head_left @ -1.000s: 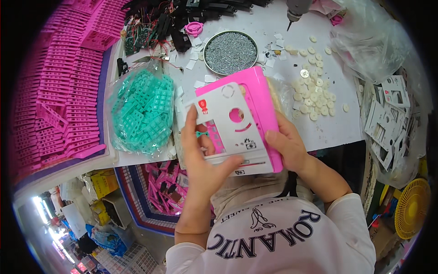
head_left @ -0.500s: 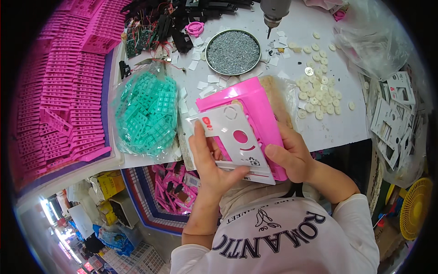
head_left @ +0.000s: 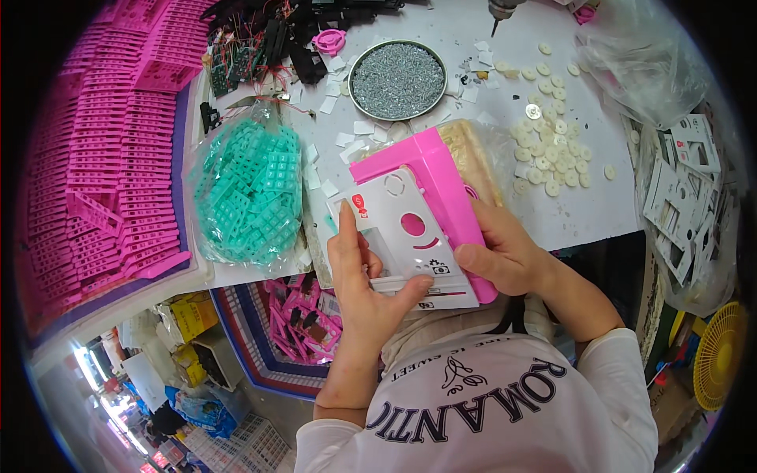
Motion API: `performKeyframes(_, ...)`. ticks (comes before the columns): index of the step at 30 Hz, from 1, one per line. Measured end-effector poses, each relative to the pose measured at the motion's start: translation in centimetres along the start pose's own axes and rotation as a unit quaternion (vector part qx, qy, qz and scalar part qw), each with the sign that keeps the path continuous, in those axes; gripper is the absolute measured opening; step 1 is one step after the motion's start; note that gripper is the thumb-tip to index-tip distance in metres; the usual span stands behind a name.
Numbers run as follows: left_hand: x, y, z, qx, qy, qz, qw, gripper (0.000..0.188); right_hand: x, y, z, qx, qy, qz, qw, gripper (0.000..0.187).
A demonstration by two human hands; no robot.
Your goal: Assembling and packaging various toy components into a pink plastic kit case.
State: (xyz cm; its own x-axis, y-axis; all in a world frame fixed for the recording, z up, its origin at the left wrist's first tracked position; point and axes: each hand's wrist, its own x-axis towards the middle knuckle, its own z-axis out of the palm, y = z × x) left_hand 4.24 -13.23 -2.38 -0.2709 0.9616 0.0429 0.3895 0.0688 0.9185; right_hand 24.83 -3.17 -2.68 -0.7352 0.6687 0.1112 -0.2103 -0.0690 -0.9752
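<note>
My left hand [head_left: 359,276] is closed on the left edge of a white printed panel [head_left: 392,213] with a round hole, a curved slot and a rectangular window. Its thumb lies on the panel's lower face, while its fingers reach around the left edge and show partly through the window. Under and to the right of that panel is a larger pink plastic panel [head_left: 441,165], tilted over the table edge. My right hand [head_left: 505,252] grips the pink panel by its right side, thumb on top; its other fingers are partly hidden beneath.
A round tin [head_left: 349,79] of small silvery metal pieces stands beyond the panels, near a hanging power driver [head_left: 502,8]. Left are bagged teal keypads [head_left: 256,185] and stacked pink parts [head_left: 126,150]. Cream discs [head_left: 552,154] and bagged white panels [head_left: 670,201] lie right. A basket [head_left: 236,347] sits below.
The white panel has shifted and turned slightly over the pink one, and more of my left fingers shows through its window. Both hands keep their hold. The whole view has moved slightly.
</note>
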Motion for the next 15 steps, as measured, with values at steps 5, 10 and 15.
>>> performKeyframes(5, -0.4, -0.4, 0.5, -0.02, -0.009, -0.006, 1.0, 0.123, -0.1, 0.8, 0.8, 0.067, 0.023, -0.027, 0.997, 0.057)
performKeyframes(10, -0.4, -0.1, 0.9, -0.026, 0.001, -0.017, 1.0, 0.123, -0.1, 0.9, 0.3, 0.081, 0.002, -0.004, 0.997, 0.056)
performKeyframes(15, 0.0, 0.9, 0.7, 0.009, -0.016, -0.051, 0.999, 0.12, 0.0, 0.6, -0.4, 0.081, -0.006, 0.059, 0.995, 0.051)
